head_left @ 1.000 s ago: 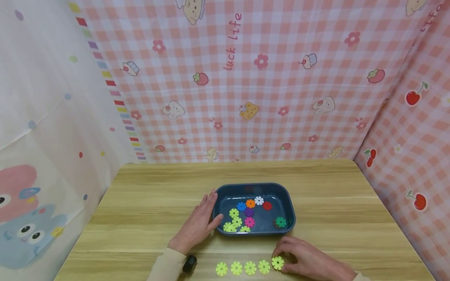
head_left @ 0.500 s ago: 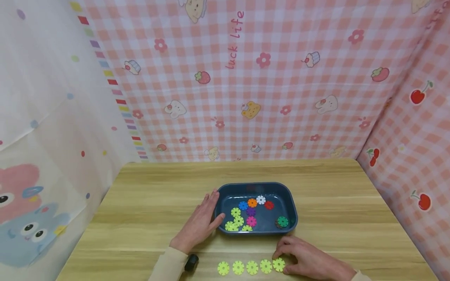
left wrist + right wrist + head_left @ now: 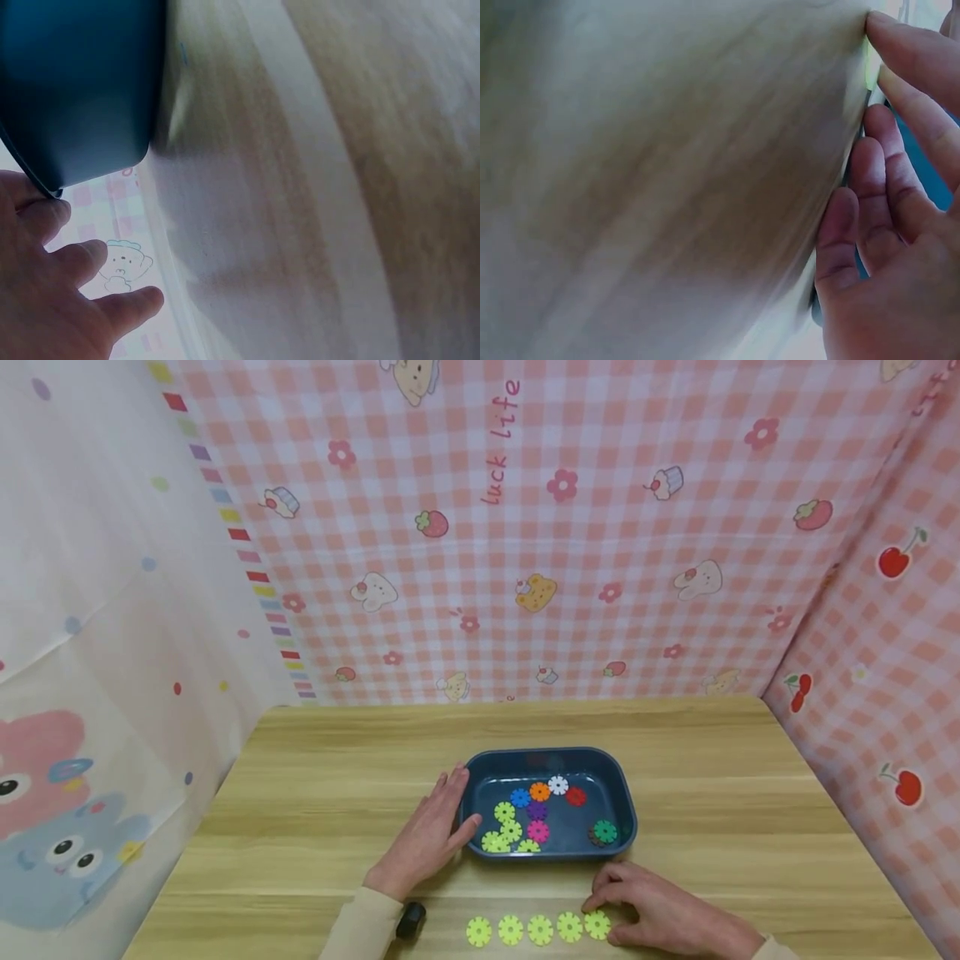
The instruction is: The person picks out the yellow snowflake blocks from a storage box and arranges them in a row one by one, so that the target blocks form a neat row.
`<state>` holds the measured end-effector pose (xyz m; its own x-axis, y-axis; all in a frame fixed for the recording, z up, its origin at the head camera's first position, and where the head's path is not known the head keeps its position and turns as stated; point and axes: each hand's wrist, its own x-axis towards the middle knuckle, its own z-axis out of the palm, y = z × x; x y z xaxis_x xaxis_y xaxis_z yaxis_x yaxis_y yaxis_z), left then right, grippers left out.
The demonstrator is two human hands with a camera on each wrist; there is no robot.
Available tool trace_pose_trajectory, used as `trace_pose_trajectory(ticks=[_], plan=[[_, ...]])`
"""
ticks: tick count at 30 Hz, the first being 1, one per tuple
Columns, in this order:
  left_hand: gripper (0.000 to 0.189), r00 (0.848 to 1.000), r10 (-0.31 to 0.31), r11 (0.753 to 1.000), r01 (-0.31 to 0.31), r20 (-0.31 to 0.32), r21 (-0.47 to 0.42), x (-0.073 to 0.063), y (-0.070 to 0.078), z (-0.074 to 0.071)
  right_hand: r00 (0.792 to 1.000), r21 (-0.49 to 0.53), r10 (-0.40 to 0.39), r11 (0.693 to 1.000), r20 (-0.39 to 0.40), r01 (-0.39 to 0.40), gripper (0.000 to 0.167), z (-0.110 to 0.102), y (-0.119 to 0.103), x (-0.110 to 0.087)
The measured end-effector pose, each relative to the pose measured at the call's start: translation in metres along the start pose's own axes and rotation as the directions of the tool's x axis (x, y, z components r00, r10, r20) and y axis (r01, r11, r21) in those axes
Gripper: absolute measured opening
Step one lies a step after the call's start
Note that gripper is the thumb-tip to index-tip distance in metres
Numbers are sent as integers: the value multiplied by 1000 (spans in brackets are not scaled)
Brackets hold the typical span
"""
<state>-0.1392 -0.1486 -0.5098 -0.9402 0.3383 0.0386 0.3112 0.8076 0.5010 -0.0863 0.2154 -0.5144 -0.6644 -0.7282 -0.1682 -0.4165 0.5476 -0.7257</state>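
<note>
My left hand [image 3: 426,839] lies along the left wall of a dark blue rectangular tray [image 3: 551,857], fingers extended and touching its rim. In the left wrist view, the fingers of that hand [image 3: 60,292] are spread at the tray's edge [image 3: 82,90]. My right hand [image 3: 660,910] pinches a yellow-green snowflake disc [image 3: 597,925] between thumb and index finger, at the right end of a row. Several matching discs [image 3: 540,930] continue that row leftward on the table. The right wrist view shows the thumb and fingers [image 3: 900,195] close to the tabletop, with a sliver of yellow-green between them.
Inside the tray lie more snowflake discs: several yellow-green ones [image 3: 511,832], plus blue, orange, white [image 3: 557,785], red, purple, pink and green [image 3: 605,832]. The wooden table [image 3: 337,777] ends at a pink checked cloth [image 3: 630,552] behind. A black device [image 3: 410,921] sits by the left wrist.
The disc in my right hand has settled flatter onto the table beside the row's neighbouring disc. The left hand keeps its place on the tray; the head view has shifted slightly.
</note>
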Motion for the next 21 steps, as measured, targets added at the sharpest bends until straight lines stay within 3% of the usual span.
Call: trace_pose_trajectory(ticks=[6,13,17,21], plan=[[75,1000,-1,1000,1,0,8,0,0,1,999,28,39,999,19,-39,32,-5,-4,0],[75,1000,5,1000,-5,-8,0,0,0,1,999,86,23,996,23,-25,29,-24,-23,-1],[74,1000,7,1000,-7,-10,-3,0,-1,1,999,27,9,1000,-54,-7,25,-38,-38,-1],[74,1000,7,1000,-7,-10,-4,0,-2,1,973,-80,-124,991,-194,111,19,-50,-51,1]])
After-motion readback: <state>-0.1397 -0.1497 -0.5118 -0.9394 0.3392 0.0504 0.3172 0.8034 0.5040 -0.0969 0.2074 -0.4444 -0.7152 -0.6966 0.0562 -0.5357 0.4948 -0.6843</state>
